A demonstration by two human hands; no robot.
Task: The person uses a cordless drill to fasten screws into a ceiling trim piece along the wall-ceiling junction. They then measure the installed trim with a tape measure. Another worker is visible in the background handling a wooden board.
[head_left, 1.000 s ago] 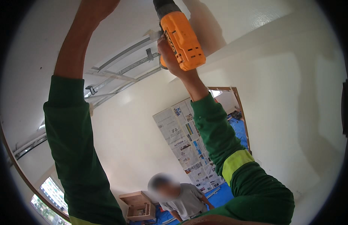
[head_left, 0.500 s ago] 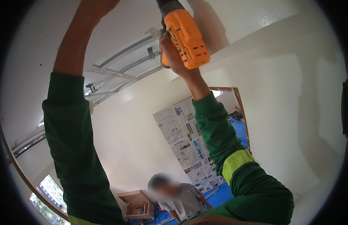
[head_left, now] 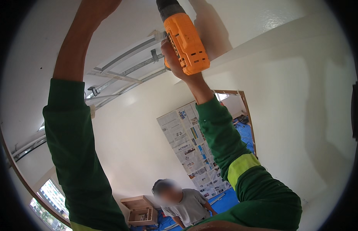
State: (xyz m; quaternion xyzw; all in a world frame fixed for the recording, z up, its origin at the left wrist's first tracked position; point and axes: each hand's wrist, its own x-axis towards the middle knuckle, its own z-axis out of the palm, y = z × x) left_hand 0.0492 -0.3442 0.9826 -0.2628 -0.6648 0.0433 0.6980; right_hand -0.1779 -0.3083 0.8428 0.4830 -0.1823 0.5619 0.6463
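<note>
The fingers of the right hand, high in the centre of the frame, are curled shut round the grip of an orange cordless drill; the grip itself is mostly hidden by the drill's body. The black chuck points up and is cut off by the upper edge, so the tip and whatever it meets cannot be seen. The left hand is raised at the upper left, its fingers out of frame: I cannot tell how far open they are or whether they hold anything.

For good overhead work, the drill would best be kept in line with the right forearm, pushed evenly and eased on the trigger, with the left fingers clear of the chuck's line.

Farther out, metal framing shows in a ceiling opening left of the drill, and a pale wall fills the right. Newspaper sheets hang at centre. At the lower centre, a co-worker in a grey shirt is beside an open wooden box; a steady stance matters with someone below.
</note>
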